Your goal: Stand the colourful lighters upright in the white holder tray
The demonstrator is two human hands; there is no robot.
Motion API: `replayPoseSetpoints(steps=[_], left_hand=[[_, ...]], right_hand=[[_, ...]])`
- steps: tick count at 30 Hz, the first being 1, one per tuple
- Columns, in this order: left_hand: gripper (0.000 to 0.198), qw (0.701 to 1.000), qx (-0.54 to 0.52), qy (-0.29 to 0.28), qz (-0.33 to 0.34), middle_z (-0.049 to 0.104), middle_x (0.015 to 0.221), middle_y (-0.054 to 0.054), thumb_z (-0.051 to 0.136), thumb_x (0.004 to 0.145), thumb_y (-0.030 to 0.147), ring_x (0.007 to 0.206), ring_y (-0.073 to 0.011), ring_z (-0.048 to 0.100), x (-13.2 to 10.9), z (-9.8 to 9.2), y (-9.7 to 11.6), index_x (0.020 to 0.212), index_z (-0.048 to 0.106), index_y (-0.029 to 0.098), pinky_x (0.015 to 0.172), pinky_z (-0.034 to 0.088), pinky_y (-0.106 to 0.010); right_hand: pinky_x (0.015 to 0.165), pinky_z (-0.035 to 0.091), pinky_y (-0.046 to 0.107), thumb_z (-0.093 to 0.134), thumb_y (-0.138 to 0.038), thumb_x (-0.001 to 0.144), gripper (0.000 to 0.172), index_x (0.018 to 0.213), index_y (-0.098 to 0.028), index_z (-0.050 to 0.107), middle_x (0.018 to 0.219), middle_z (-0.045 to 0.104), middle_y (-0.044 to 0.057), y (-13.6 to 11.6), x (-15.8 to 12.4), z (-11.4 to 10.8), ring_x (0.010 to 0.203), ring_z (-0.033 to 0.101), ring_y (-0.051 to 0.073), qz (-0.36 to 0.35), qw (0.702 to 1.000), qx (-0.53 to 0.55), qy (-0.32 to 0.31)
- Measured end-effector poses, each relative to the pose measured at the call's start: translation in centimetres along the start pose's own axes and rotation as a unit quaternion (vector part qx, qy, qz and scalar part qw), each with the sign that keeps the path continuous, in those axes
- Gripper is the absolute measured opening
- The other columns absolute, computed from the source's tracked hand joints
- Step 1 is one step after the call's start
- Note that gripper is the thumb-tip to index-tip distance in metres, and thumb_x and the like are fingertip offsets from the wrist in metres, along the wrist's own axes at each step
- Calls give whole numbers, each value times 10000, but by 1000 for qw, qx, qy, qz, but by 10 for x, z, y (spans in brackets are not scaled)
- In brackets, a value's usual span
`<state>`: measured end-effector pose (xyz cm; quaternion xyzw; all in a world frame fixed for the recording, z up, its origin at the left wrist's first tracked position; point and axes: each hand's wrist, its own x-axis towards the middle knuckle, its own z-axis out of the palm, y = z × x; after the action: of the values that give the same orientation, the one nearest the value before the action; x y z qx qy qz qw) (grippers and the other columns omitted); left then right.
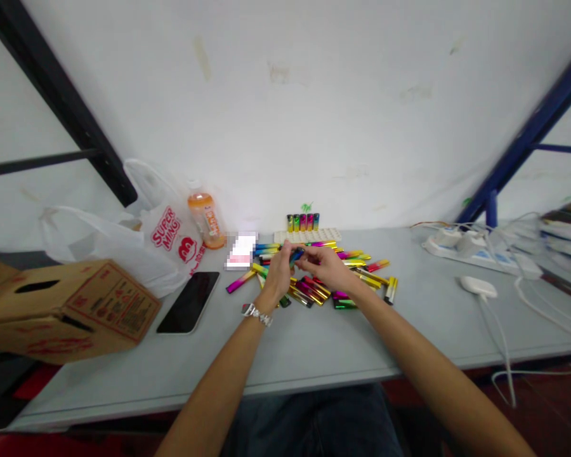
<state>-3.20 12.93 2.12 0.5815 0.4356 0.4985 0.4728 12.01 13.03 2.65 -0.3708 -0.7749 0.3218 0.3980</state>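
Note:
My left hand and my right hand meet over a heap of shiny multicoloured lighters on the grey table. Both pinch one blue lighter between their fingertips. A watch sits on my left wrist. Behind the heap a white tray holds several upright lighters along its far edge.
A black phone lies left of the heap. Further left are a white plastic bag, an orange drink bottle and a cardboard box. At the right lie a white power strip, a charger and cables.

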Motion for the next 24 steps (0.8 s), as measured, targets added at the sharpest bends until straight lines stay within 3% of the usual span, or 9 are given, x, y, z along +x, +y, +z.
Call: replayPoseSetpoints(steps=[4, 8, 14, 19, 24], left_hand=[[677, 998, -47, -13, -26, 410, 482, 23, 290, 892, 750, 433, -88, 360, 3, 7, -3, 610, 521, 179, 441, 284, -223], [671, 996, -23, 2, -82, 229, 401, 63, 344, 878, 725, 363, -68, 213, 1, 10, -3, 508, 489, 184, 402, 166, -241], [577, 995, -9, 53, -87, 291, 376, 48, 367, 904, 559, 347, -72, 261, 3, 11, -4, 470, 457, 189, 404, 201, -231], [488, 996, -19, 53, -73, 320, 388, 46, 349, 906, 425, 353, -70, 285, 4, 14, -2, 489, 442, 189, 417, 229, -221], [596, 992, -61, 26, -108, 277, 403, 55, 332, 906, 633, 353, -64, 242, -2, 15, 3, 507, 414, 199, 397, 188, -225]], right_hand=[[529, 349, 237, 640, -402, 844, 275, 945, -153, 699, 586, 568, -29, 2, -7, 0, 524, 448, 110, 23, 994, 17, 105], [498, 321, 249, 605, -481, 849, 342, 906, -151, 672, 567, 515, -33, 8, -17, -1, 500, 423, 113, 41, 986, 50, 151], [474, 291, 243, 574, -440, 855, 295, 779, -164, 647, 540, 482, -38, 13, -19, 1, 480, 391, 105, 60, 988, 22, 140], [499, 328, 236, 568, -361, 847, 232, 741, -168, 641, 552, 533, -27, 10, -19, 8, 496, 436, 109, 56, 990, -8, 130], [517, 333, 232, 546, -335, 853, 233, 706, -171, 623, 545, 524, -27, 11, -20, 12, 516, 450, 113, 50, 992, -14, 119]])
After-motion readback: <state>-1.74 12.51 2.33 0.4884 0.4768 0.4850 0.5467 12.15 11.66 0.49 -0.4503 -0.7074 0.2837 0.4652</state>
